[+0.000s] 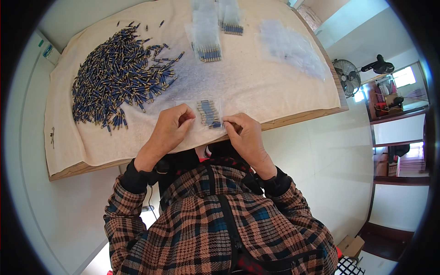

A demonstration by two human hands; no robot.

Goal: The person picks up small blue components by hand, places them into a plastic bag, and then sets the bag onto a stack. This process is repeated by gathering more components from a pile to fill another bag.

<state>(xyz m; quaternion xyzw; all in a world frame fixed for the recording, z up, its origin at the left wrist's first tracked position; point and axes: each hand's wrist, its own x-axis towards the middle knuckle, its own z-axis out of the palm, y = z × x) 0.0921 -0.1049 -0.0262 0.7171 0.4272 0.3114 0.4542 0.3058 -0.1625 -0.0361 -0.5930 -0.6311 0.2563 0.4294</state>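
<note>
A small clear plastic bag (221, 109) lies near the table's front edge, with a neat row of blue and brass-coloured pin-like parts (208, 113) in it. My right hand (247, 136) pinches the bag's right edge between thumb and forefinger. Just left of the row is my left hand (170, 128), its fingers curled and thumb close to forefinger; whatever sits between those tips is too small to make out. A big heap of loose parts of the same kind (121, 75) spreads over the table's left side.
Filled bags (208, 43) lie at the far middle, with another filled bag (232, 23) beside them. Flat clear bags (291, 46) are at the far right. A cream cloth (275, 91) covers the wooden table (305, 113). A fan (347, 75) stands beyond the right edge.
</note>
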